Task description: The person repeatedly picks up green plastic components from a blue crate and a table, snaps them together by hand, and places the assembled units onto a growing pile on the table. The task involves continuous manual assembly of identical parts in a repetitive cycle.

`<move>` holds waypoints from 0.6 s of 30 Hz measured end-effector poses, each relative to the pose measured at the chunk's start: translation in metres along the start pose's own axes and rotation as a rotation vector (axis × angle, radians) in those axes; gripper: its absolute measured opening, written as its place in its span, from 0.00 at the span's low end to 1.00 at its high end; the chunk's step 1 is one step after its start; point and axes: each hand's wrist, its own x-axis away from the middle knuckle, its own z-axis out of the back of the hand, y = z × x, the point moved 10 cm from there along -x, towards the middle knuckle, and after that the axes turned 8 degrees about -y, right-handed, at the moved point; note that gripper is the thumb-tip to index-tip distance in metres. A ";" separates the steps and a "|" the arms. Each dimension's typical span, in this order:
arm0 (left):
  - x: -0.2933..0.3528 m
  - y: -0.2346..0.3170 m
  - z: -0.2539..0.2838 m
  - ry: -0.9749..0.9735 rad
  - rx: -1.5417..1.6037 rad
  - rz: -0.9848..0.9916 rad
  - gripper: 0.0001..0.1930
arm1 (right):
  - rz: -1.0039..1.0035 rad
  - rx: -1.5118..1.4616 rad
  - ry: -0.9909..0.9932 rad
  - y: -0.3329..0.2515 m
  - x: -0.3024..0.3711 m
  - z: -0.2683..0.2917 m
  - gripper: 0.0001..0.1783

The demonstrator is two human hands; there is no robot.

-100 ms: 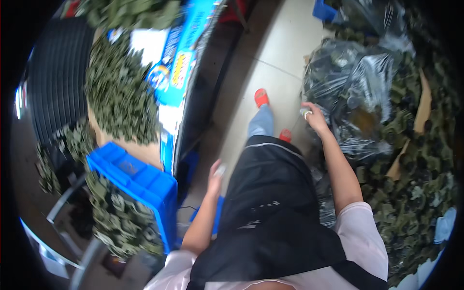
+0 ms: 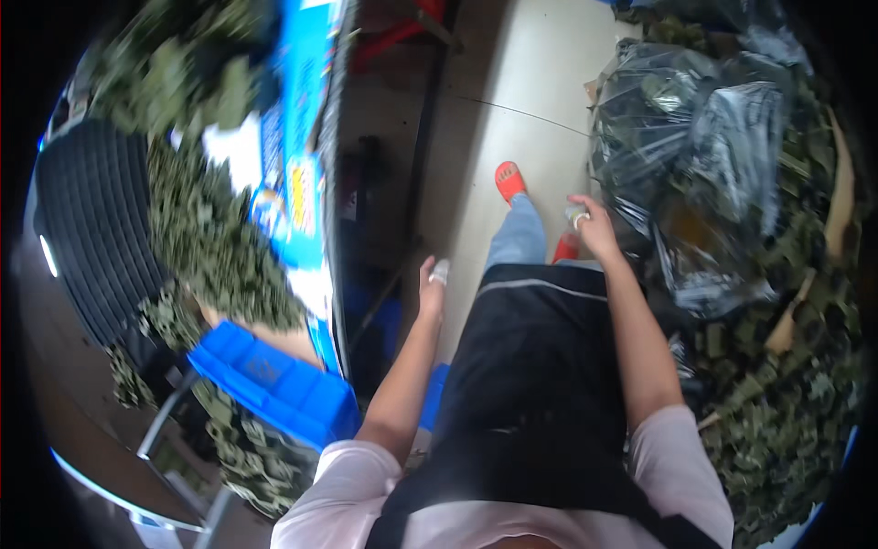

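your left hand hangs apart from the bench's right edge, your right hand near the plastic bag; both look loosely spread, empty. leaves already lie along that edge; another leaf heap looks unsorted.

Left hand: I see it over the floor, fingers loosely parted, one in a white covering
Right hand: on my feed it hangs near the grey plastic bag, also with a pale finger covering
Blue crate: I spot it at left, beside heaped leaves
Black apron: worn over a pale pink shirt
Red sandals: one farther forward than the other
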 end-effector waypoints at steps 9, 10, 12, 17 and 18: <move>-0.320 0.009 0.170 0.647 -0.708 -0.223 0.36 | -0.193 -0.447 -0.186 0.112 -0.060 -0.079 0.18; -0.343 0.037 0.155 0.658 -0.943 -0.323 0.36 | -0.220 -0.477 -0.185 0.118 -0.059 -0.072 0.18; -0.384 0.098 0.120 0.643 -1.255 -0.488 0.38 | -0.217 -0.405 -0.181 0.127 -0.057 -0.053 0.17; -0.496 0.181 0.103 0.732 -1.530 -0.645 0.49 | -0.363 -0.126 -0.146 0.150 -0.074 -0.022 0.20; -0.525 0.189 0.116 0.718 -1.593 -0.508 0.51 | -0.293 -0.064 -0.158 0.141 -0.087 -0.022 0.18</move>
